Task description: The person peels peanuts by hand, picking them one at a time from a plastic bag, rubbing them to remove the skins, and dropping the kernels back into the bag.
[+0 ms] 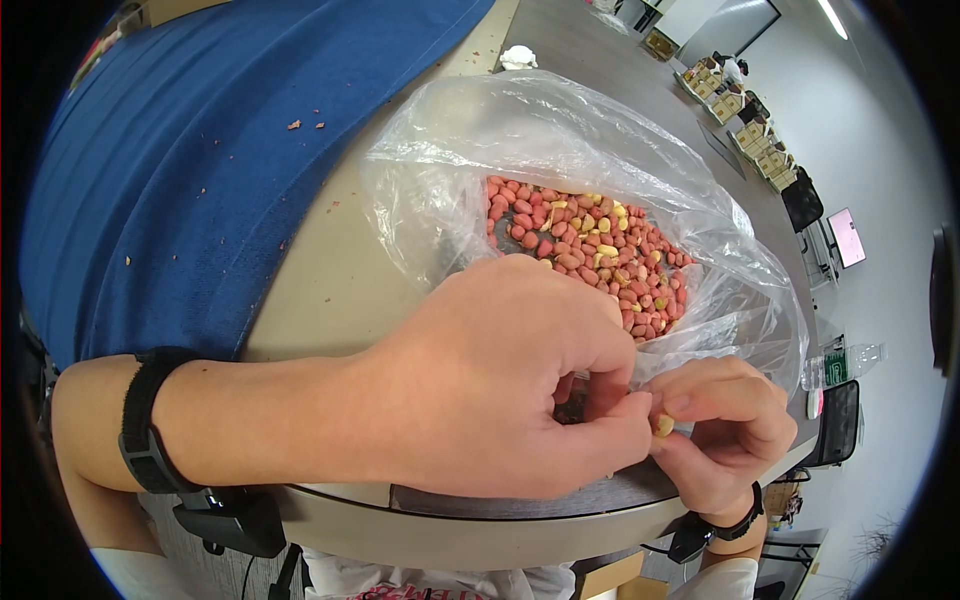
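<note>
A pale peanut (664,426) with its skin off on the visible side sits between my fingertips, near the table's front edge. My right hand (735,425) is closed, pinching it between thumb and forefinger. From the left, my left hand (520,390) reaches across with its back up, thumb and forefinger pinched together at the peanut's left side. Its other fingers are curled under and partly hidden. Just beyond my hands, many red-skinned peanuts (590,240) lie spread on a clear plastic bag (440,150). A few among them are pale and bare. My left hand covers the pile's near edge.
A blue cloth (200,170) covers the table's left side, with bits of peanut skin on it. White crumpled tissue (518,58) lies beyond the bag. A plastic bottle (850,365) is at the right. Stacked boxes (760,150) line the far wall.
</note>
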Motion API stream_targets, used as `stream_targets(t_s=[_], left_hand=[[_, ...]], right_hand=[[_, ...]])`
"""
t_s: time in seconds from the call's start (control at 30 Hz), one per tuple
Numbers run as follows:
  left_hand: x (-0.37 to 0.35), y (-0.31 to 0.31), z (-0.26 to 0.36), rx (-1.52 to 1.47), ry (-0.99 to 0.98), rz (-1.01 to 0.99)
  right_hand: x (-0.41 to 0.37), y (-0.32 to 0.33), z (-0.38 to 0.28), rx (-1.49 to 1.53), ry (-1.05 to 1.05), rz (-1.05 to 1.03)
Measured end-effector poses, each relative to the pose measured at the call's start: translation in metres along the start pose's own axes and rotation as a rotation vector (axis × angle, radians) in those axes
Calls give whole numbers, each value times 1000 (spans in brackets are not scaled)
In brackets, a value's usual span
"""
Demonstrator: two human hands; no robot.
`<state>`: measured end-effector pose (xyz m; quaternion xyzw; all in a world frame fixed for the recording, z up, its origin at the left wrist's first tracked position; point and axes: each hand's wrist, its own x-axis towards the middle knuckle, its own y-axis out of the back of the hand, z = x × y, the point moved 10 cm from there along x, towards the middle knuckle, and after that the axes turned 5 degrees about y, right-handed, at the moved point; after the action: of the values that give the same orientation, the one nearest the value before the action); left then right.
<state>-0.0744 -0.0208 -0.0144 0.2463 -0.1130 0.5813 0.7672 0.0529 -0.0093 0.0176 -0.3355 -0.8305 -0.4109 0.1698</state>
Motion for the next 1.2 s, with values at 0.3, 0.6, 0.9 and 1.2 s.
stream_targets(t_s=[0.3, 0.6, 0.9, 1.2], left_hand=[[0, -10, 0, -58, 67, -72], [-2, -10, 9, -6, -77, -62], [-3, -8, 15, 11, -154, -7], [-4, -6, 15, 62, -179, 58]], right_hand=[[2, -2, -8, -107, 104, -27], [0, -6, -12, -144, 135, -65], [-3, -4, -8, -126, 106, -36], [1, -5, -14, -150, 120, 2]])
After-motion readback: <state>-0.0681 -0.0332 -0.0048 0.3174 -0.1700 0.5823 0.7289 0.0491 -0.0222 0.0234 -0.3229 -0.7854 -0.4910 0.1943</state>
